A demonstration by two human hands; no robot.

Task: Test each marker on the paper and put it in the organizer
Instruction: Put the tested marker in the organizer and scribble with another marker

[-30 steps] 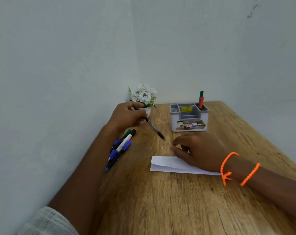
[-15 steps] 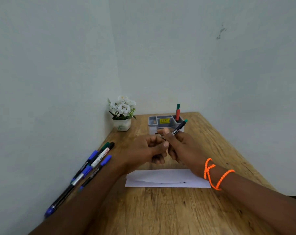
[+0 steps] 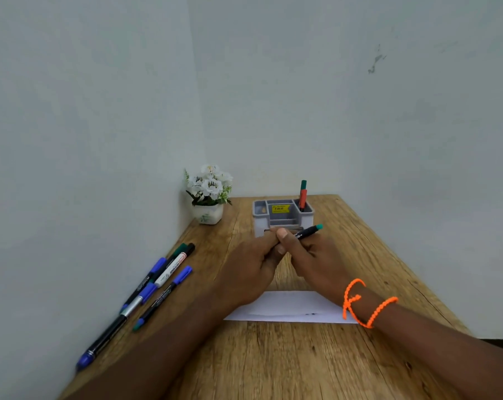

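Both hands meet above the middle of the table on a thin black marker with a green end (image 3: pixel 309 231). My right hand (image 3: pixel 316 259) grips its barrel, green end pointing right and away. My left hand (image 3: pixel 251 269) pinches the marker's near end, which the fingers hide. Under the hands lies the white paper (image 3: pixel 290 308) with a small dark mark on it. The grey organizer (image 3: pixel 282 215) stands behind the hands, with a red and a green marker (image 3: pixel 302 196) upright in its right compartment. Several loose markers (image 3: pixel 158 284) lie along the left wall.
A small white pot of white flowers (image 3: pixel 208 194) stands in the back left corner. The wooden table (image 3: pixel 273 362) is hemmed by walls on the left and at the back, and its right edge drops off. An orange bead bracelet (image 3: pixel 365 303) is on my right wrist.
My left hand carried the green-ended marker from the pile to the middle, where my right hand left the paper and took hold of it. The head view tilted up.
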